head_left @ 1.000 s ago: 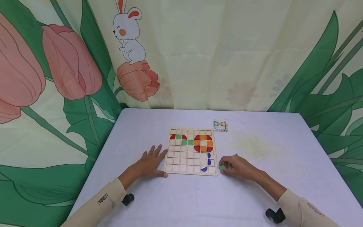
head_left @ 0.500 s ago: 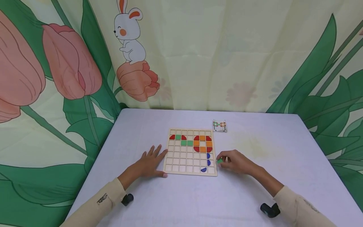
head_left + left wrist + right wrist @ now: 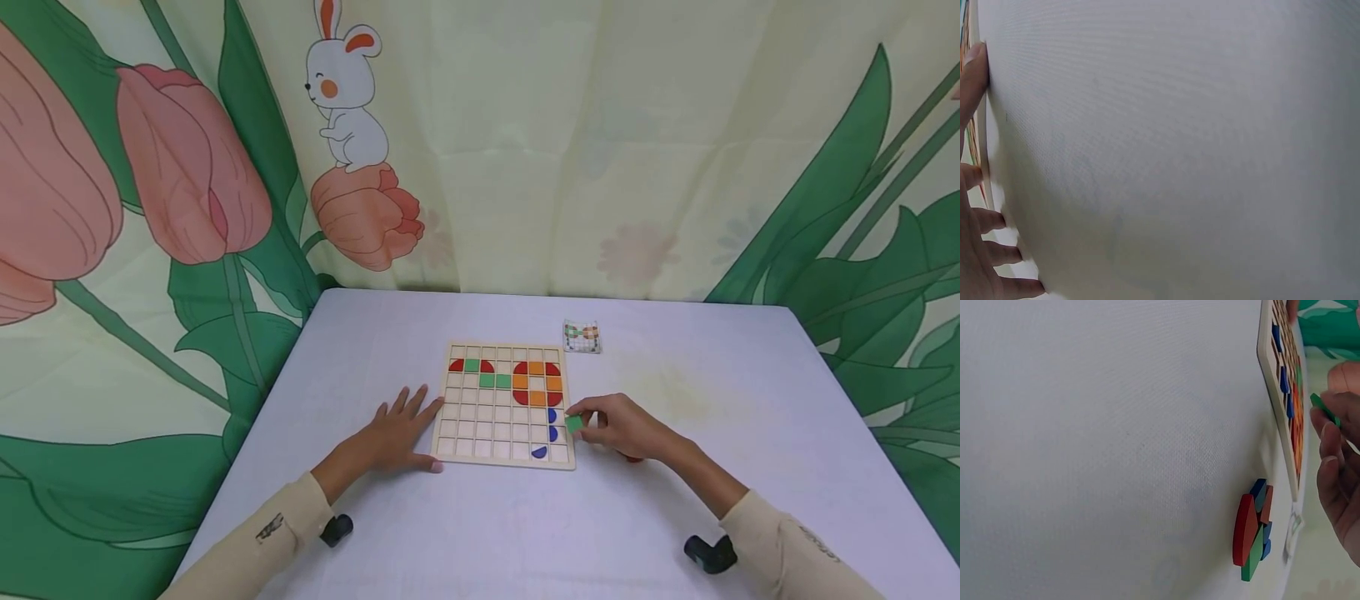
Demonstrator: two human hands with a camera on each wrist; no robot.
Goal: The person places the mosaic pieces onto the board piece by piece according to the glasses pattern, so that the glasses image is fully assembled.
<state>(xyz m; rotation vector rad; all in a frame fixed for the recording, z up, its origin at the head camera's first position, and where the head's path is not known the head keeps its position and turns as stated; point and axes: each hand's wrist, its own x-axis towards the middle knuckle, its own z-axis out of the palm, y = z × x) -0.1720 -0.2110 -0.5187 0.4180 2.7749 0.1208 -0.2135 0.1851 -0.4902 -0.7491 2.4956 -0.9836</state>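
A wooden grid board (image 3: 491,439) lies on the table, with red, green and orange tiles in its upper rows. Three blue rounded pieces, one of them a blue half-round piece (image 3: 539,452), sit in its lower right cells. Between thumb and fingers my right hand (image 3: 621,427) pinches a green square tile (image 3: 574,423), which overlaps the board's right rim in the head view. The right wrist view shows this green tile (image 3: 1325,409) edge-on. My left hand (image 3: 397,432) rests spread at the board's left edge, fingertips and thumb right at the rim.
Loose pieces in red, green, blue and brown lie on the table, among them a red piece (image 3: 1245,531); my right hand mostly covers them in the head view. A small pattern card (image 3: 582,337) lies behind the board's right corner. A printed curtain (image 3: 525,167) hangs behind.
My right hand has moved left and slightly away from me, bringing the green tile to the board's right rim and turning its face up. The left hand has stayed in place.
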